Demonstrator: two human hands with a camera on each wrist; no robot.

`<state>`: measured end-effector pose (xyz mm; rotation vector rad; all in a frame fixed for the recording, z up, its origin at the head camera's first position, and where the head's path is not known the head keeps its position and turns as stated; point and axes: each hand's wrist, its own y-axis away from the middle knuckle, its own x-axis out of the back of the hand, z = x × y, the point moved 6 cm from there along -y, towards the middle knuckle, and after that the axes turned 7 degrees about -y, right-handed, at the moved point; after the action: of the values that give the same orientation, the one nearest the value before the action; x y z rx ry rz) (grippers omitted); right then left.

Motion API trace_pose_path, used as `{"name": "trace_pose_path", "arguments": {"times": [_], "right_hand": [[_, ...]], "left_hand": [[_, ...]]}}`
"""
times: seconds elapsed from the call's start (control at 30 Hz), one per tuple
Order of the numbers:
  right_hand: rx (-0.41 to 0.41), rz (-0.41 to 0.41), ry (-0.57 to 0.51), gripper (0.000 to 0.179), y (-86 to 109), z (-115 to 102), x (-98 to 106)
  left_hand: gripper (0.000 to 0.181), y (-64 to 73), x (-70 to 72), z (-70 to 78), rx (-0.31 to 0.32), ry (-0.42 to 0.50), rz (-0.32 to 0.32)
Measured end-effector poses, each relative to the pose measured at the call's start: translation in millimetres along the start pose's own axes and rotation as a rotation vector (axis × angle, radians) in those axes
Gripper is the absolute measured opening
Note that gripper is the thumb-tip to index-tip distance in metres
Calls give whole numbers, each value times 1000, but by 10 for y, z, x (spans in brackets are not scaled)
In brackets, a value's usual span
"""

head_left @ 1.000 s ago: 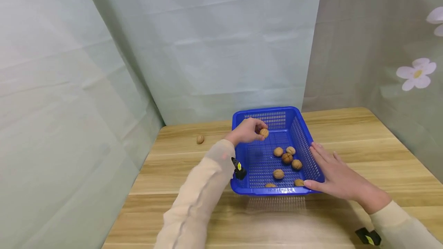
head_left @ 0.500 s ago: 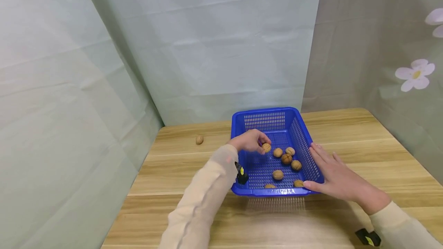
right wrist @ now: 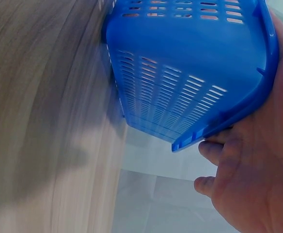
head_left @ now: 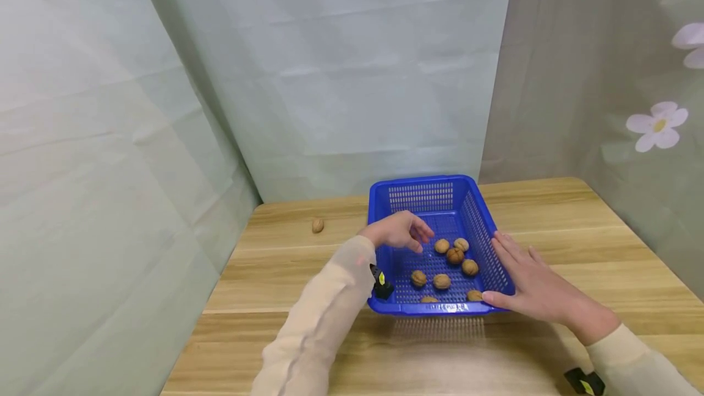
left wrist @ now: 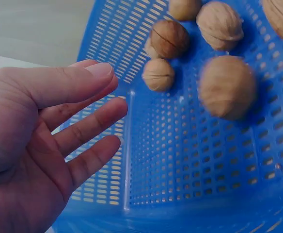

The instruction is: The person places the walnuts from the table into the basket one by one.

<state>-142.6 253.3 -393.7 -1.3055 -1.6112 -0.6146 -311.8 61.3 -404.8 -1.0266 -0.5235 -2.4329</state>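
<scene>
Inside the blue plastic basket [head_left: 426,308] lie several walnuts [head_left: 454,255]. Over its left part hovers my left hand [head_left: 400,231], fingers parted and nothing between them. A single walnut [head_left: 418,278] lies below this hand, near the front; in the left wrist view the same area shows a blurred walnut [left wrist: 227,87] away from the fingertips. My right hand [head_left: 533,283] rests on the basket's front right corner, its straight fingers along the right rim and the thumb over the front rim. The right wrist view shows the palm against the rim from outside.
One walnut [head_left: 317,225] lies on the wooden table [head_left: 264,274] left of the basket. Pale cloth curtains [head_left: 341,78] stand right behind the table and along both its sides.
My left hand has lowered into the basket and let go of the walnut it held, which now lies toward the front. The right hand has stayed at the rim.
</scene>
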Motion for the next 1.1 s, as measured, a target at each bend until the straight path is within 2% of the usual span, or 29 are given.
{"name": "trace_pose_path", "arguments": {"times": [0.1, 0.23, 0.4, 0.5, 0.6, 0.63, 0.8, 0.93, 1.1], "right_hand": [[4, 7, 10, 102, 3, 1, 0], [8, 6, 11, 101, 6, 0, -5], [13, 7, 13, 101, 6, -3, -7], [15, 9, 16, 101, 5, 1, -5], [18, 11, 17, 101, 8, 5, 0], [19, 11, 17, 101, 6, 7, 3], [22, 13, 17, 101, 3, 19, 4], [19, 14, 17, 101, -6, 19, -8], [18, 15, 12, 101, -12, 9, -12]], "left_hand": [[40, 39, 35, 39, -27, 0, 24], [39, 120, 149, 95, -57, -4, 92], [41, 287, 383, 164, -96, 25, 184], [42, 413, 540, 141, -105, 51, 235], [41, 563, 687, 44, -93, 65, 295], [41, 639, 737, 46, -75, 69, 311], [38, 971, 935, -164, -11, 89, 385], [37, 1230, 1041, -392, 9, 119, 432], [37, 1584, 1106, -647, 85, 108, 480]]}}
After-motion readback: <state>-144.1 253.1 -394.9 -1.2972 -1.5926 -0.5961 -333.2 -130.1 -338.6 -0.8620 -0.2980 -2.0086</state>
